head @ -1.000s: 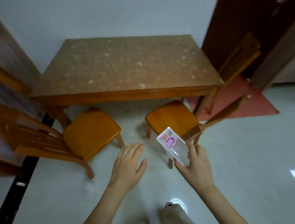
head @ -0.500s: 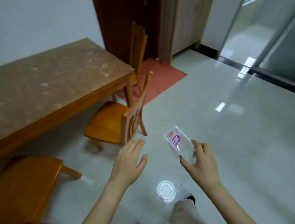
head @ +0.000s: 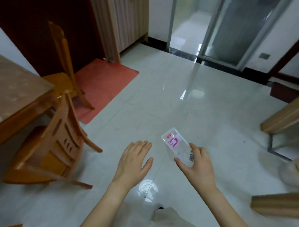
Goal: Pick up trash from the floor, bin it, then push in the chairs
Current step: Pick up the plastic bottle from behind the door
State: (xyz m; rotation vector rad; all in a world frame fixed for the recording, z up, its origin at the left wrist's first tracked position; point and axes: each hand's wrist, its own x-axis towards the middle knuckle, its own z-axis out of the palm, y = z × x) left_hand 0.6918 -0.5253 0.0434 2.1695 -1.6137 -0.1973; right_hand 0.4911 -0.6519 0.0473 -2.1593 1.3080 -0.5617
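My right hand [head: 198, 164] grips a clear plastic wrapper [head: 176, 144] with a pink label and a barcode, held above the pale tiled floor. To its left, my left hand [head: 133, 163] hovers flat with fingers apart and nothing in it. A wooden chair [head: 49, 152] stands at the left, pulled out from the wooden table [head: 12, 92], its back toward me. A second wooden chair [head: 64, 65] stands at the table's far end, partly on a red mat [head: 101, 84].
A dark wooden door and a pale cabinet stand behind the mat. Glass sliding doors [head: 227, 27] lie ahead on the right. Light wooden furniture [head: 286, 117] and a blurred round object [head: 297, 173] sit at the right edge. Open tiled floor spreads ahead.
The view has swung right from the table and chairs toward the open floor and sliding doors. My right hand still holds the wrapper; my left hand stays open beside it.
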